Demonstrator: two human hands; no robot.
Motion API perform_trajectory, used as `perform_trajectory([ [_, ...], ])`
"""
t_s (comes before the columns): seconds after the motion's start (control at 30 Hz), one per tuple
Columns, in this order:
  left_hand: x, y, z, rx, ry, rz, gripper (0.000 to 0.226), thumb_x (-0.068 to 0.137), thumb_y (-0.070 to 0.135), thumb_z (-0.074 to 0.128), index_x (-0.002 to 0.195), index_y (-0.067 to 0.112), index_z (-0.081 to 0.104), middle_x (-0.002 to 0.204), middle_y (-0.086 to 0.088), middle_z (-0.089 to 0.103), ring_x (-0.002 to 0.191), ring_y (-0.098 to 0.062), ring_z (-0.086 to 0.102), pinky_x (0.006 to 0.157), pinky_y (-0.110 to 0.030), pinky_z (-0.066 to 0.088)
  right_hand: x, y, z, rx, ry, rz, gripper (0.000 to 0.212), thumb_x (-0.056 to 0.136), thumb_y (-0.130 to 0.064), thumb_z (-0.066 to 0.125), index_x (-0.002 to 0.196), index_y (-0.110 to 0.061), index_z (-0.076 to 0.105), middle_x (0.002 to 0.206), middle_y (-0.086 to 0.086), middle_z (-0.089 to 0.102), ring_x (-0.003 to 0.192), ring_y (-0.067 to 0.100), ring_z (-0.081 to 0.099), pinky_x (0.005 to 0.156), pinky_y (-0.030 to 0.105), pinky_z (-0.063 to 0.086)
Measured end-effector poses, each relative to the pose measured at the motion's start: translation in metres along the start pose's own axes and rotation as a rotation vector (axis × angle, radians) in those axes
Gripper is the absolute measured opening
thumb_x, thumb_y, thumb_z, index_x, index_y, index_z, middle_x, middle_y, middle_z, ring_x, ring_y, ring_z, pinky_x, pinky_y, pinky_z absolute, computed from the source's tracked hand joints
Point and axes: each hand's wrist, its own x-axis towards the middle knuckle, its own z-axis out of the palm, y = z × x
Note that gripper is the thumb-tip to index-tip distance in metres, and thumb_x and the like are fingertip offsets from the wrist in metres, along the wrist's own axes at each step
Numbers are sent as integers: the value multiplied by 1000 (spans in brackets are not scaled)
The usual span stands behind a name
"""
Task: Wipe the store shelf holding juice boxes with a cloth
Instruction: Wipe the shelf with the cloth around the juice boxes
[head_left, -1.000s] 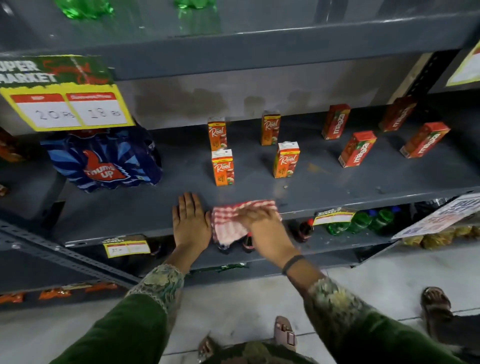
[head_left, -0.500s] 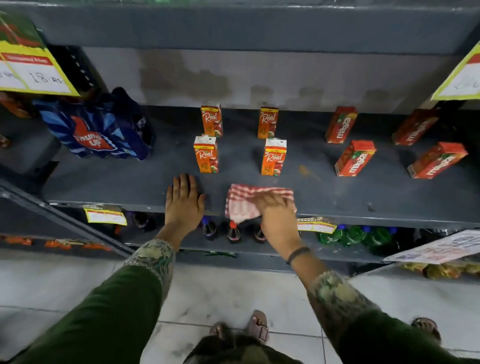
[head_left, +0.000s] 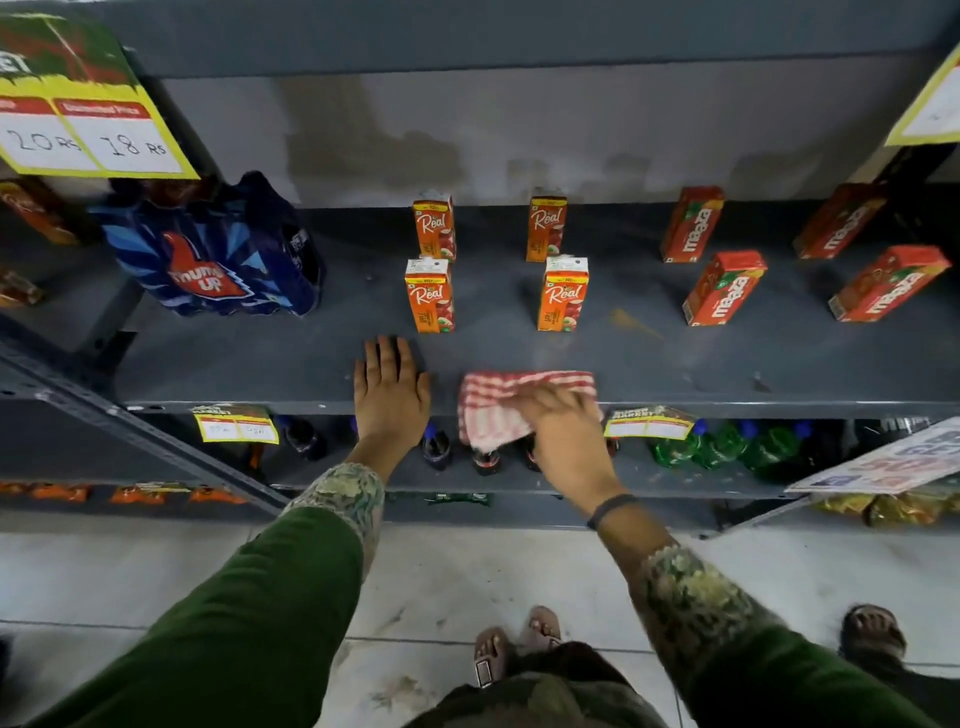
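Right hand (head_left: 563, 431) grip pressing cloth (head_left: 511, 402) slightly rightward along shelf (head_left: 291, 364) edge, left hand (head_left: 389, 395) still flat, open

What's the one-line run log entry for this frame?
wiping front edge | right hand pressing cloth on shelf | left hand flat, empty | juice boxes upright behind

blue thums up pack (head_left: 213, 260) upper left, standing | yellow price card (head_left: 83, 132) above it: 20 rs / 18 rs | lower tier: dark bottles (head_left: 436, 449), green bottles (head_left: 727, 447) | small yellow price tags (head_left: 236, 427) on edge | tiled floor (head_left: 467, 577)
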Motion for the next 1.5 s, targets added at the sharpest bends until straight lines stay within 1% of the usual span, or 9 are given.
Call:
perform_trajectory([
  [0.1,-4,5,0,0,10,-29,63,97,39,21,147,2,9,158,-18,6,146,-32,0,121,-47,2,-30,25,-11,24,141,73,61,66,2,48,115,-30,64,127,-6,64,121,20,54,98,40,38],
  [0.2,-16,24,1,20,17,16,64,97,40,20,146,0,9,157,-20,7,146,-32,1,120,-48,1,-47,90,-37,1,326,390,65,60,9,53,115,-24,64,123,5,66,115,29,57,97,46,43],
  [0.3,-30,64,6,36,12,125,64,97,40,20,146,1,7,157,-19,6,146,-31,1,118,-47,-3,-35,140,-58,-4,332,640,57,70,7,52,122,-16,60,124,17,62,116,37,54,97,46,39],
  [0.53,-25,157,17,-4,-34,126,63,97,37,21,146,1,4,158,-18,2,146,-29,-4,118,-46,-5,-22,128,-38,-6,14,21,59,73,2,50,124,-26,59,135,2,58,127,21,49,107,36,33],
  [0.73,-38,189,26,34,-6,10,63,97,37,24,146,0,10,157,-19,10,146,-31,5,118,-47,-1,-37,223,-72,-5,111,297,57,68,4,56,121,-17,60,128,10,62,123,28,52,105,41,33],
  [0.97,-45,235,35,-14,39,-105,63,97,35,28,146,-2,11,156,-21,12,146,-33,4,119,-49,1,-25,214,-70,50,-60,-75,57,78,-1,48,130,-26,54,142,-1,52,133,19,43,108,36,28],
  [1.2,-52,308,40,-23,57,-7,65,96,38,25,146,-1,9,157,-21,9,146,-32,2,118,-46,-3,-63,317,-99,-7,127,300,60,70,-1,53,127,-20,56,135,8,57,126,27,48,104,39,36],
  [1.4,-47,340,45,-21,-15,-11,67,96,40,25,146,1,4,158,-19,2,146,-32,-3,119,-48,0,-68,298,-101,-20,-29,0,61,77,-6,50,132,-33,50,144,-10,48,134,15,38,107,39,29],
  [1.5,-46,343,45,-13,-47,-38,67,95,39,24,147,3,1,158,-18,-1,146,-32,-5,119,-50,0,-91,321,-107,-18,118,48,63,69,-4,51,124,-34,56,129,-8,63,121,19,53,98,38,40],
])
